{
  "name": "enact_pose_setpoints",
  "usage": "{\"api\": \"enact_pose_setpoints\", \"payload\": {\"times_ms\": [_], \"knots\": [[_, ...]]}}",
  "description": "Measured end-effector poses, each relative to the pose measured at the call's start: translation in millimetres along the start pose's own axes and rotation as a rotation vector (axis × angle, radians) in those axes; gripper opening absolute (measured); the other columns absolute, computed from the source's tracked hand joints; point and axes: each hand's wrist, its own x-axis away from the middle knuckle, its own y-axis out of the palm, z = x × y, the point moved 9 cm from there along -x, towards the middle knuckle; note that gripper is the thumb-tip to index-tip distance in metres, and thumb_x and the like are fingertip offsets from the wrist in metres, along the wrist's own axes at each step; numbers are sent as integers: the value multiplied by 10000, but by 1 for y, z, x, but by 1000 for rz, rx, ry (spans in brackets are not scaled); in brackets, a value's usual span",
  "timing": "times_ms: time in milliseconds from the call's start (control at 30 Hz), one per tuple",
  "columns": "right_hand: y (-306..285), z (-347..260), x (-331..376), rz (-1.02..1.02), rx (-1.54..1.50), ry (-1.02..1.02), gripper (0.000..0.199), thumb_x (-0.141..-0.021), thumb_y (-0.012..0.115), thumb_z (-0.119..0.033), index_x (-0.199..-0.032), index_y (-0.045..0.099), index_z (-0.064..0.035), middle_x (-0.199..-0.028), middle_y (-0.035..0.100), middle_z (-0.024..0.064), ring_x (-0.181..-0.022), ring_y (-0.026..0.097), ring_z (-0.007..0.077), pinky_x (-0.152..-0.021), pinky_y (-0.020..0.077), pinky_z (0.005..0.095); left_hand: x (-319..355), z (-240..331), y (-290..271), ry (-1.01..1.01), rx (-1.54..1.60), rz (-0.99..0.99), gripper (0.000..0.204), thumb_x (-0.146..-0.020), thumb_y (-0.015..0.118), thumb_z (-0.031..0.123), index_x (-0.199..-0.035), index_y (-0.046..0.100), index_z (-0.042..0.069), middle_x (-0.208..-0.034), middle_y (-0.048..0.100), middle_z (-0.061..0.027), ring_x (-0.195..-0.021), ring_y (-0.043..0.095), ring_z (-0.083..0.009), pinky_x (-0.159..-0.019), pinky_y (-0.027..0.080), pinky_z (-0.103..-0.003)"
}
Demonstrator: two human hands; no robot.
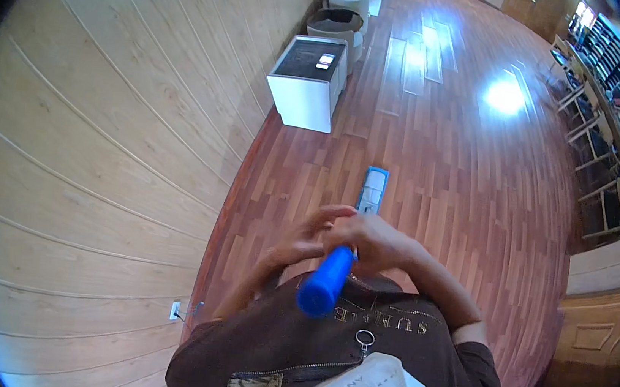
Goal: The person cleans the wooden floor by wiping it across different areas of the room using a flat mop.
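Observation:
A flat mop stands in front of me, with its blue handle grip point(327, 279) rising toward me at chest height. My right hand point(370, 240) is wrapped round the handle just below this grip. Beside it on the left is my left hand point(305, 235), curved and slightly blurred, its thumb and fingers apart; its fingertips reach to the right hand. Down on the floor, the mop head point(373, 189) shows a pale plate with a blue edge. Both hands hide most of the pole between grip and head.
Light wood panelling point(118, 133) runs along the left, with a wall socket point(175, 310) low on it. A white box-shaped bin point(301, 104) and round bins point(337, 22) line that wall. Chairs point(599, 142) and a long counter stand at right, above the reddish plank floor point(448, 186).

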Motion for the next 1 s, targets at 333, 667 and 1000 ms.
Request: {"api": "enact_pose_setpoints", "payload": {"times_ms": [333, 667, 1000], "knots": [[204, 341, 59, -126, -43, 413, 274, -703, 758, -248, -722, 578, -42, -632, 549, 128, -593, 528, 291, -544, 401, 395, 56, 74, -36, 707, -685, -101, 382, -731, 803, 295, -931, 559, 80, -670, 626, -45, -590, 642, -187, -748, 465, -427], [338, 578, 65, 108, -42, 653, 99, -672, 659, -107, -673, 580, -46, -683, 601, 173, -684, 595, 377, -592, 443, 440, 38, -79, -210, 812, -578, -211, 317, -813, 737, 259, -945, 518, 72, -662, 588, -40, -586, 629, -182, -681, 494, -407], [297, 546, 137, 474, 235, 762, 200, -699, 677, -148, -637, 547, -9, -626, 560, 168, -577, 584, 299, -519, 409, 375, 7, -96, -215, 720, -353, -384, 249, -840, 709, 270, -858, 561, 71, -703, 617, -61, -629, 626, -225, -739, 492, -447]]}}
